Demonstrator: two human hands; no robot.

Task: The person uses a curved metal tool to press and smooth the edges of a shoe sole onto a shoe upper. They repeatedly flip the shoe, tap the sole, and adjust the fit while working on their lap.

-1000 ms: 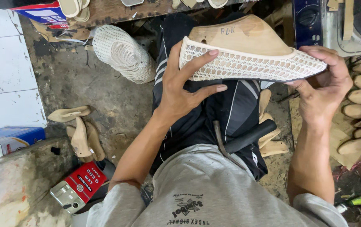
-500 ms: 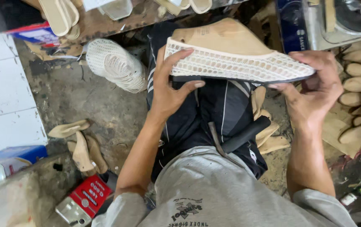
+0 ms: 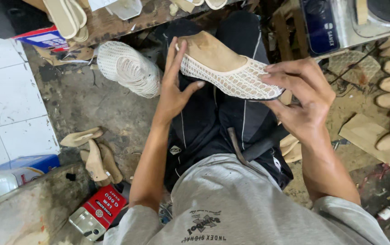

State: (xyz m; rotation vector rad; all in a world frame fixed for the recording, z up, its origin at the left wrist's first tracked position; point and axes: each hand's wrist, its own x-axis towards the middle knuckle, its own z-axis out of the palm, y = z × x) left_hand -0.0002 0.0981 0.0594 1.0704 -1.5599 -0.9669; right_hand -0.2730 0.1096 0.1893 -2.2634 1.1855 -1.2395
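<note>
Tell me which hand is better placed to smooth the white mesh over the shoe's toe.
Right, probably. The right hand already grips the mesh shoe at its toe end, while the left hand steadies the heel.
</note>
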